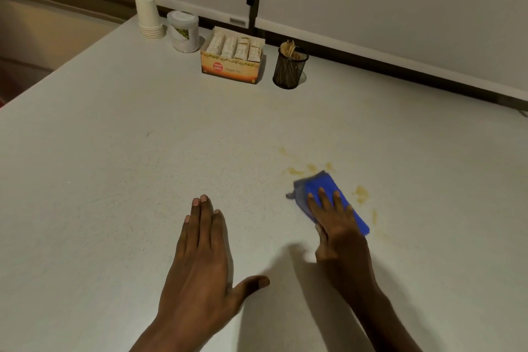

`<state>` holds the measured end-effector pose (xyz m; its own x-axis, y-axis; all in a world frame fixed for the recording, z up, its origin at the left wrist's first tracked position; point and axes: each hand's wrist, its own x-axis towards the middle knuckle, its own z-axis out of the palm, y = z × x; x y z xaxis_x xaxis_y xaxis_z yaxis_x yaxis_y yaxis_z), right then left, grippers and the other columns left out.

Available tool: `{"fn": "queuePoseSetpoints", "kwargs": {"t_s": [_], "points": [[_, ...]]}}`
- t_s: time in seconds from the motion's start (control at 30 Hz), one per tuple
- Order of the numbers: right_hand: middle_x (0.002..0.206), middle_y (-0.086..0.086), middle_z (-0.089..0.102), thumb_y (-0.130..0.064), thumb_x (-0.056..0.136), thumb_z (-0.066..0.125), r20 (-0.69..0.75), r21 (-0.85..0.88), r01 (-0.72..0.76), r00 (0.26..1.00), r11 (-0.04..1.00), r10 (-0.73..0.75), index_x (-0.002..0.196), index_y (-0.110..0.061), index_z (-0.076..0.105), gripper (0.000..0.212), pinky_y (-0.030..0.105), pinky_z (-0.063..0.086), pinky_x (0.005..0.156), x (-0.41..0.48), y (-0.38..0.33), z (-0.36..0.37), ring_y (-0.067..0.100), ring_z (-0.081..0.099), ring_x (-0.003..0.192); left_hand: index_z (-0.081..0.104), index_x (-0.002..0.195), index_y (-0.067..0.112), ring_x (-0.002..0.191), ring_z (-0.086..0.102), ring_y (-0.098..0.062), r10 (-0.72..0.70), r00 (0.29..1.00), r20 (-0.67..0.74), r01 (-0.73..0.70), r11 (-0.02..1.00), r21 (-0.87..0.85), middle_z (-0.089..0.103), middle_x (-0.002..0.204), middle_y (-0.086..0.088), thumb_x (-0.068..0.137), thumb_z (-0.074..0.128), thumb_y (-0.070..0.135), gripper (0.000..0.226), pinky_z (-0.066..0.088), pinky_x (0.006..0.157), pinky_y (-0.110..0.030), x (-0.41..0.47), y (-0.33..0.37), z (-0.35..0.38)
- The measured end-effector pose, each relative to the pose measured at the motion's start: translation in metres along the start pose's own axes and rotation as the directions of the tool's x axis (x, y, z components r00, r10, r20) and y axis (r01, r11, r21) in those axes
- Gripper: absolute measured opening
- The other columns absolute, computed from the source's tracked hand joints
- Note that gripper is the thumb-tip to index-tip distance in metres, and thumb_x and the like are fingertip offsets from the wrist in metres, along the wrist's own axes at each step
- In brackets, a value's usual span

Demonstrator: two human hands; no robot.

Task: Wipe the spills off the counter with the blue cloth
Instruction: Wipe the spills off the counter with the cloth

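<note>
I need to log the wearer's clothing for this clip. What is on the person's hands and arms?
Nothing is worn in view. The left hand and right hand are bare, with no gloves, rings, watch or bands showing. Both forearms are bare to the frame's edge, no sleeves visible. Fingernails are short and unpainted.

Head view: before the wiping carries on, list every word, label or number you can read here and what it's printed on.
"Ginger Tea" on the front of the orange tea box; faint, so read with some doubt.
Red round logo on the same box: white lettering, too small to read.
Sachets inside the box: print too blurred to read.
White lidded canister: green picture, no legible text.
Paper cup stack, mesh stick holder, blue cloth: none.
</note>
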<state>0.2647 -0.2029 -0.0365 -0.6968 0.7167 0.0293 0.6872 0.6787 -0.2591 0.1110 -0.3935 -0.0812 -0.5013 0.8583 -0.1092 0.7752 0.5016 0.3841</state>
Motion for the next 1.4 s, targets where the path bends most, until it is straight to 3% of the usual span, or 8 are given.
{"fn": "queuePoseSetpoints", "kwargs": {"t_s": [0.13,0.33,0.53,0.67,0.77,1.0,1.17,1.4], "points": [[0.141,0.016,0.061,-0.004,0.055,0.097,0.092,0.044,0.199,0.975,0.979,-0.202,0.131,-0.01,0.068,0.081,0.052,0.047,0.102,-0.052,-0.046,0.006,0.038,0.05,0.133,-0.037,0.159,0.012,0.158,-0.045,-0.025,-0.023,0.998,0.056,0.023,1.0,-0.002,-0.05,0.168,-0.012,0.061,0.017,0.114,0.151,-0.014,0.137,-0.041,0.01,-0.019,-0.005],[0.167,-0.006,-0.004,-0.006,0.104,0.043,0.172,0.063,0.085,0.981,0.994,-0.094,0.159,-0.029,0.008,0.069,0.036,-0.009,0.129,-0.001,-0.037,0.019,0.016,-0.012,0.155,-0.03,0.162,0.011,0.16,-0.041,-0.025,0.003,0.999,0.039,-0.002,1.0,-0.031,-0.045,0.171,-0.012,0.061,0.017,0.116,0.154,-0.02,0.131,-0.036,0.01,-0.025,-0.004],[0.161,0.011,0.033,0.012,0.091,0.061,-0.058,0.134,-0.103,0.992,0.986,0.112,0.15,-0.013,0.042,0.067,0.057,0.026,0.124,0.002,-0.011,0.018,0.035,0.023,0.153,-0.037,0.158,0.011,0.16,-0.042,-0.026,0.001,0.999,0.044,0.001,0.999,-0.04,-0.047,0.17,-0.013,0.057,0.02,0.115,0.156,-0.018,0.132,-0.038,0.009,-0.023,-0.006],[0.152,-0.001,0.041,-0.001,0.077,0.08,-0.074,0.119,0.152,0.987,0.981,-0.144,0.145,-0.028,0.043,0.082,0.058,0.041,0.107,-0.056,-0.052,0.034,0.034,0.026,0.149,-0.036,0.163,0.011,0.158,-0.046,-0.027,-0.055,0.995,0.08,0.059,0.997,-0.047,-0.054,0.167,-0.01,0.054,0.019,0.113,0.159,-0.017,0.133,-0.041,0.015,-0.023,-0.004],[0.159,-0.006,0.037,-0.018,0.095,0.052,-0.015,0.147,0.206,0.979,0.968,-0.206,0.148,-0.035,0.04,0.057,0.052,0.031,0.118,-0.051,-0.048,0.036,0.028,0.022,0.154,-0.034,0.164,0.009,0.156,-0.048,-0.029,-0.038,0.996,0.079,0.041,0.999,-0.035,-0.054,0.165,-0.013,0.066,0.037,0.108,0.157,-0.021,0.13,-0.04,0.017,-0.022,-0.004],[0.165,0.008,0.025,0.009,0.099,0.05,-0.063,0.132,-0.023,0.997,0.991,0.032,0.154,-0.018,0.031,0.064,0.047,0.007,0.13,0.037,-0.018,0.026,0.025,0.009,0.156,-0.03,0.166,0.013,0.157,-0.046,-0.027,0.055,0.997,0.049,-0.053,0.998,-0.027,-0.05,0.169,-0.01,0.07,0.038,0.105,0.15,-0.02,0.129,-0.038,0.028,-0.021,-0.009],[0.158,0.009,0.042,0.001,0.085,0.073,-0.006,0.041,0.24,0.971,0.97,-0.24,0.148,-0.015,0.049,0.069,0.06,0.03,0.12,-0.009,-0.055,0.04,0.036,0.032,0.149,-0.026,0.167,0.013,0.158,-0.042,-0.027,0.058,0.996,0.069,-0.056,0.998,-0.024,-0.046,0.169,-0.012,0.075,0.036,0.103,0.144,-0.022,0.128,-0.037,0.035,-0.024,-0.009],[0.162,-0.008,0.021,0.004,0.1,0.052,-0.093,0.171,-0.041,0.994,0.984,0.057,0.153,-0.024,0.039,0.062,0.05,0.018,0.128,0.043,0.011,0.018,0.024,0.014,0.157,-0.026,0.167,0.014,0.16,-0.041,-0.023,0.132,0.991,0.02,-0.131,0.99,-0.049,-0.042,0.173,-0.009,0.077,0.033,0.102,0.139,-0.02,0.129,-0.034,0.042,-0.027,-0.016]]}}
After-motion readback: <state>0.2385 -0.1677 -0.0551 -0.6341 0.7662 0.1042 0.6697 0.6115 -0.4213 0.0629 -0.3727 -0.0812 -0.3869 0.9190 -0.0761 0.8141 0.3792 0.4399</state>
